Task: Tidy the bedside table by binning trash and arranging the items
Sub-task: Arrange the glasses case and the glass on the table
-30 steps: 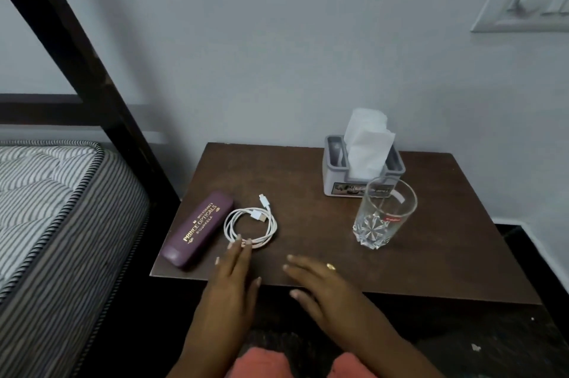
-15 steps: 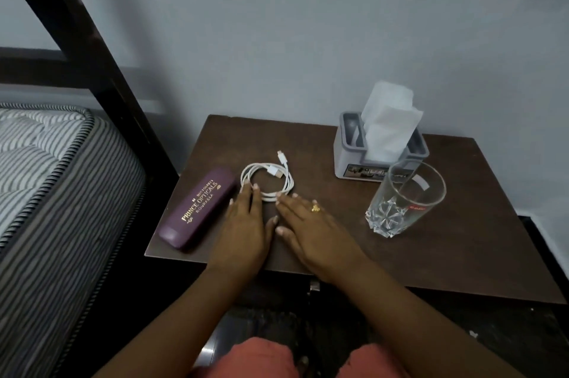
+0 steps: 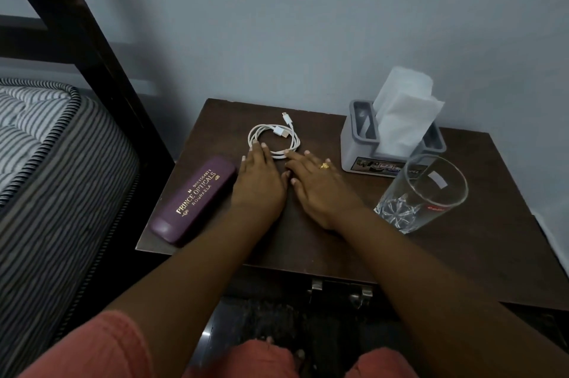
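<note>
A coiled white cable [image 3: 274, 139] lies near the back of the brown bedside table [image 3: 462, 254]. My left hand [image 3: 260, 182] lies flat with straight fingertips touching the coil's left side. My right hand [image 3: 317, 186], wearing a gold ring, lies flat beside it with fingertips touching the coil's front right. A purple glasses case [image 3: 194, 200] lies to the left of my left hand. On the right stand a grey tissue holder [image 3: 363, 150] with white tissue and an empty glass [image 3: 423, 196].
A striped mattress [image 3: 46, 177] and a dark bed post [image 3: 89, 48] stand to the left of the table. The wall is right behind the table. Metal hasps [image 3: 338, 288] show on the table's front, above the dark floor.
Both hands have slid forward across the table, pushing the coiled cable toward the back. The camera has tilted down and closer.
</note>
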The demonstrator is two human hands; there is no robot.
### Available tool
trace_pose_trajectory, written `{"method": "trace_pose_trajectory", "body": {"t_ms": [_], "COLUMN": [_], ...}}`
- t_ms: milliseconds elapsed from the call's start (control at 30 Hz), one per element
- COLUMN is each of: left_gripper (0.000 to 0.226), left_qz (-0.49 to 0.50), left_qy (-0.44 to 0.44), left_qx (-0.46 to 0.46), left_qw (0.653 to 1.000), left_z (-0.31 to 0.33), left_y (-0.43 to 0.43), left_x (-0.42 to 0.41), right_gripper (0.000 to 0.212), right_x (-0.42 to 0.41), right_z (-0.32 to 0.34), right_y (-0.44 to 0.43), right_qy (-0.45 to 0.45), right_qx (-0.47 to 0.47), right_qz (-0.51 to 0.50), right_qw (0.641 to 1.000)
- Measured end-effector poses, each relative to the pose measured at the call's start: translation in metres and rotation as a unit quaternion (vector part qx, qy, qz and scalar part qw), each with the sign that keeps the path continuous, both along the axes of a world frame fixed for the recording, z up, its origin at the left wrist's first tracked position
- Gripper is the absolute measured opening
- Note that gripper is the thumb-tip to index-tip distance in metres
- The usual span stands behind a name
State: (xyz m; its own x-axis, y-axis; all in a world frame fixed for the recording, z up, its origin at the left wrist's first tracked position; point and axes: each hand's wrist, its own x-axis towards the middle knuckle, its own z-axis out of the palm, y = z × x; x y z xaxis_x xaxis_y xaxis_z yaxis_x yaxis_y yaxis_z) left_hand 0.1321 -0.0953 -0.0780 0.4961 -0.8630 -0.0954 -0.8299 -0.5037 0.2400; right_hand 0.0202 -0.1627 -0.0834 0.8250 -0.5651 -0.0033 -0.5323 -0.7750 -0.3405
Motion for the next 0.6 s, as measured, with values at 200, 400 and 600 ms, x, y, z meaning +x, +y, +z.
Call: {"method": "trace_pose_trajectory", "body": {"t_ms": [200,400,600], "left_gripper": [0.069,0.070,0.069], "left_qz": [0.009,-0.018,0.154], "left_qy": [-0.017,-0.019,0.073], "left_qx": [0.014,-0.059,-0.344], "left_qw": [1.000,0.998,0.924], "left_z": [-0.001,0.019,0.019], "left_y": [0.000,0.031,0.138], "left_x": [-0.001,-0.010,-0.002], "right_gripper": [0.045,0.053,0.046], "right_x": [0.002,0.007,0.045], "right_z": [0.005,0.019,0.028], "right_y": [0.003,0.019,0.053], "right_qy": [0.035,0.012,-0.214], "right_qx": [0.020,0.061,0.295], "right_qz": [-0.002,-0.006,-0.151], "right_qw": [0.999,0.998,0.919]}}
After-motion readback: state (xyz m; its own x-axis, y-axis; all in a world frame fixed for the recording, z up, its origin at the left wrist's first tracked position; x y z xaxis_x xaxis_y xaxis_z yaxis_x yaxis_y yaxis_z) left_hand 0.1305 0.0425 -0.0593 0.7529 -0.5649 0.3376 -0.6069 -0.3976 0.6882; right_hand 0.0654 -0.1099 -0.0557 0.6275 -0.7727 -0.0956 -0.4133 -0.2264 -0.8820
